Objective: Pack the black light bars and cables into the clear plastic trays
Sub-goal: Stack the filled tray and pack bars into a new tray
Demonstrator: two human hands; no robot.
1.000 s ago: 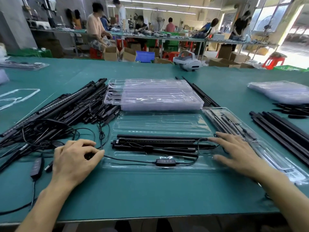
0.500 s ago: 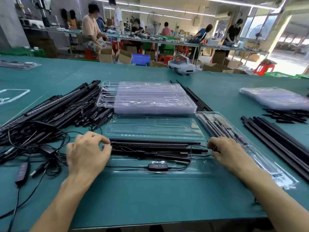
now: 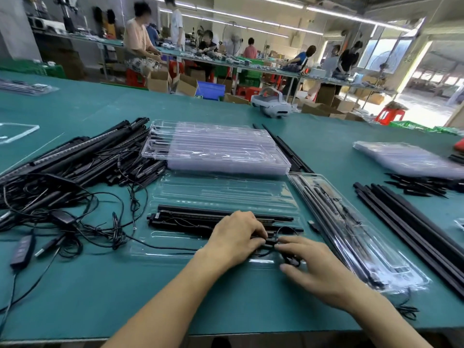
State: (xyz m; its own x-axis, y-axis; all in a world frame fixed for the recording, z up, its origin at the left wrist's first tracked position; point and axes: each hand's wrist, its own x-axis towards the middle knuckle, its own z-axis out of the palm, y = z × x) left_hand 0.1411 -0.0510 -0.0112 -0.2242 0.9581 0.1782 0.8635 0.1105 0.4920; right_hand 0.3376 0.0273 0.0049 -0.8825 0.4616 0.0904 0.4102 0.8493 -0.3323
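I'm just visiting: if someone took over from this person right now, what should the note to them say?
Left hand pinches the cable; right hand rests straight fingers on it.
Light bars lie in the front tray.
Done: one filled tray at right.
To do: tuck in the cable, then probably pack the pile using the tray stack.

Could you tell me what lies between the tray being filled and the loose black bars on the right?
In the head view, another clear tray, already filled, lies there at a slant.
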